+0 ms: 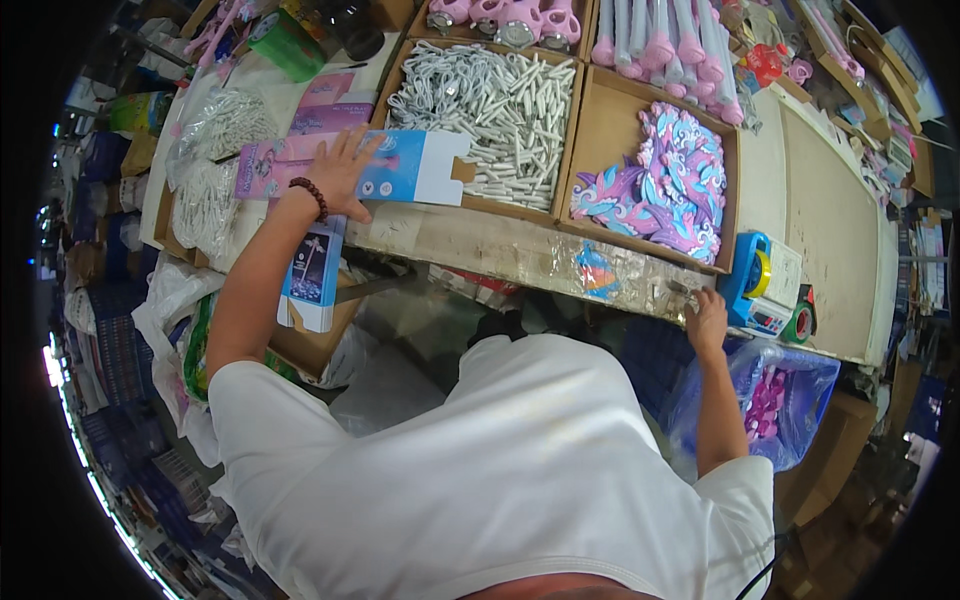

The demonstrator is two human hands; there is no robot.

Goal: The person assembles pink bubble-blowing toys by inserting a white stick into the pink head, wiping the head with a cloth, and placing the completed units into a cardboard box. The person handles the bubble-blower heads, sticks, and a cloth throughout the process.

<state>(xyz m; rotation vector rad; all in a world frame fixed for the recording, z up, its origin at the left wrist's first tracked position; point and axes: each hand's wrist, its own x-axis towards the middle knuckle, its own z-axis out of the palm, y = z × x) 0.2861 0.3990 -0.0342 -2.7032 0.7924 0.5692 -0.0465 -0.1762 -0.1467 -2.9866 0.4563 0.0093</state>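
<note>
My left hand (pixel 345 172) lies with spread fingers on a flat, unfolded pink and blue carton (pixel 405 165) with a white end flap. Beneath and beside it are more printed cartons, among them a purple one (pixel 335 116) and a dark-panelled one (pixel 311 265) hanging over the table's front edge. At the front edge on the right, my right hand (pixel 706 318) has its fingers curled at a small shiny piece (pixel 682 288) that I cannot make out. Close to its right stands a blue tape dispenser (pixel 748 275) with a yellow core.
Cardboard trays hold white cables and slim white sticks (pixel 510 120), pink and blue wing-shaped pieces (pixel 672 185), and pink-ended clear tubes (pixel 670 45). Bundled white cables (pixel 205 205) lie far left. A green tape roll (pixel 800 322) sits by the dispenser. Below is a lined blue bin (pixel 808 400).
</note>
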